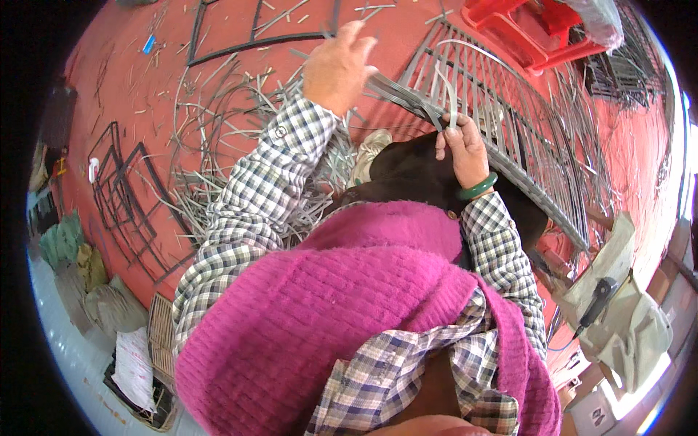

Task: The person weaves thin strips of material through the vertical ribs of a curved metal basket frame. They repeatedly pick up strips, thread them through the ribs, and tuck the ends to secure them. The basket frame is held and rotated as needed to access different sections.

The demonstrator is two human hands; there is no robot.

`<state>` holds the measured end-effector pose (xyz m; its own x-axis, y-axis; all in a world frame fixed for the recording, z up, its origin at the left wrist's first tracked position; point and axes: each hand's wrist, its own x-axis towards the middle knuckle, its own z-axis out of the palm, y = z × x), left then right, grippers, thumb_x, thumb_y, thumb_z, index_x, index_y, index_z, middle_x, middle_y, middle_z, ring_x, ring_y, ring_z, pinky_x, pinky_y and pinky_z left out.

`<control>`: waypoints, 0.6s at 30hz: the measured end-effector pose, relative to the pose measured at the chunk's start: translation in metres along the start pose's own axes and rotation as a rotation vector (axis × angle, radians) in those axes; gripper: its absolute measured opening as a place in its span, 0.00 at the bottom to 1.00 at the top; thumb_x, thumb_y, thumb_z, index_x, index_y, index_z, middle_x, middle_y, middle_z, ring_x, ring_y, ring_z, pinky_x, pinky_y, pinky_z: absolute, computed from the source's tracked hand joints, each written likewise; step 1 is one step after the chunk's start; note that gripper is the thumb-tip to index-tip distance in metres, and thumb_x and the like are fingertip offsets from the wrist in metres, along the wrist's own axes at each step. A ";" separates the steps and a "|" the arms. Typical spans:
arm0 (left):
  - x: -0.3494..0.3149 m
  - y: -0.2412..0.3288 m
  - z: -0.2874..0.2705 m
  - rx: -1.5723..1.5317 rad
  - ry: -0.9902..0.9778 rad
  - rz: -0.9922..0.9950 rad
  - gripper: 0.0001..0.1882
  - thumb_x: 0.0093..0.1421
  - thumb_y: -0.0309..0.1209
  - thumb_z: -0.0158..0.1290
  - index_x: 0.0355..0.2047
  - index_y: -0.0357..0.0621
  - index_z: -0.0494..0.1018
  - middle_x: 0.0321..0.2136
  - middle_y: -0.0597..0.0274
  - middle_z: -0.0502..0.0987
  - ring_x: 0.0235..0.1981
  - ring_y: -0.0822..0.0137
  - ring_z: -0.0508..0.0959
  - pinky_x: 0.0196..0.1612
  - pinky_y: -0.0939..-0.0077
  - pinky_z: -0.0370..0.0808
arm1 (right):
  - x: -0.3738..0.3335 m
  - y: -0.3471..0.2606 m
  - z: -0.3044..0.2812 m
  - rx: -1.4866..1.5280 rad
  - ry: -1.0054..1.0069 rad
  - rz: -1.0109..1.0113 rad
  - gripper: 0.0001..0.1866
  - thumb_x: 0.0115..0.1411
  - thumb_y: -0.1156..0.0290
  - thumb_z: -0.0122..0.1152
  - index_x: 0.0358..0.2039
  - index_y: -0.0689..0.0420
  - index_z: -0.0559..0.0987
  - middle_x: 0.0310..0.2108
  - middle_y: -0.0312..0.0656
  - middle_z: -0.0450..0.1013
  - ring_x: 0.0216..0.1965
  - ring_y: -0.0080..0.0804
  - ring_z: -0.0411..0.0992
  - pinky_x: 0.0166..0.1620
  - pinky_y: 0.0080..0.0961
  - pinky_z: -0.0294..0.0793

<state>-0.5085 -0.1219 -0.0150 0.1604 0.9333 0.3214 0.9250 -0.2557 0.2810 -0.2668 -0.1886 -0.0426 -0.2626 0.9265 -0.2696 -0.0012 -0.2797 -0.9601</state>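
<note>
In the upper middle of the frame the left hand [336, 69] is raised with fingers spread, its fingertips against a bundle of grey weaving strips [396, 93] that runs to the right; whether it grips them I cannot tell. Just right of centre the right hand [459, 145], wearing a green bangle [478, 187], is pinched shut on the upturned ends of those strips, where they meet the edge of a woven grey frame panel [509, 109]. The panel slants from the upper middle down to the right, across the person's dark trouser leg [414, 174]. Loose strips [218, 145] litter the red floor [131, 73] at the left, beside dark wire frames [123, 182]. A red plastic stool [538, 33] stands at the upper right.
</note>
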 end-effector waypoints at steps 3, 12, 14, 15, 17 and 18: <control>-0.017 0.016 0.016 -0.114 0.015 0.363 0.24 0.46 0.38 0.59 0.44 0.46 0.71 0.51 0.62 0.68 0.46 0.60 0.69 0.47 0.62 0.67 | 0.001 0.003 0.005 0.159 0.033 -0.034 0.08 0.64 0.74 0.46 0.42 0.62 0.67 0.23 0.37 0.68 0.23 0.22 0.65 0.30 0.18 0.68; -0.042 0.050 0.063 -0.204 0.010 0.330 0.26 0.46 0.41 0.59 0.46 0.53 0.69 0.43 0.70 0.69 0.46 0.66 0.68 0.47 0.63 0.61 | -0.031 -0.069 -0.129 0.166 0.201 0.031 0.07 0.59 0.71 0.52 0.36 0.59 0.72 0.25 0.34 0.68 0.25 0.21 0.67 0.27 0.17 0.66; -0.048 0.060 0.058 -0.239 0.018 0.331 0.25 0.45 0.41 0.60 0.46 0.53 0.70 0.42 0.71 0.69 0.44 0.66 0.68 0.45 0.63 0.61 | -0.069 -0.134 -0.209 -0.168 0.383 -0.072 0.09 0.57 0.70 0.53 0.37 0.60 0.73 0.28 0.36 0.71 0.30 0.24 0.70 0.33 0.21 0.69; -0.051 0.067 0.057 -0.259 0.010 0.324 0.25 0.45 0.41 0.60 0.45 0.53 0.70 0.42 0.71 0.69 0.44 0.67 0.67 0.45 0.63 0.60 | -0.103 -0.171 -0.254 -0.242 0.464 -0.122 0.11 0.58 0.68 0.53 0.38 0.61 0.72 0.29 0.38 0.71 0.33 0.26 0.70 0.37 0.24 0.70; -0.057 0.076 0.055 -0.270 0.076 0.345 0.27 0.43 0.41 0.62 0.46 0.53 0.70 0.41 0.72 0.69 0.42 0.68 0.67 0.44 0.62 0.60 | -0.168 -0.219 -0.334 -0.217 0.628 -0.247 0.14 0.59 0.64 0.52 0.39 0.63 0.71 0.33 0.42 0.72 0.40 0.31 0.71 0.45 0.32 0.72; -0.060 0.079 0.056 -0.271 0.023 0.321 0.27 0.44 0.41 0.61 0.46 0.53 0.70 0.41 0.72 0.69 0.42 0.68 0.67 0.44 0.62 0.60 | -0.187 -0.227 -0.370 -0.266 0.812 -0.297 0.15 0.59 0.64 0.52 0.39 0.63 0.72 0.32 0.41 0.72 0.38 0.30 0.71 0.43 0.30 0.72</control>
<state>-0.4256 -0.1837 -0.0628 0.4156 0.7901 0.4505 0.7045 -0.5930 0.3900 0.1394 -0.2055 0.1982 0.4746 0.8721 0.1194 0.2894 -0.0264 -0.9569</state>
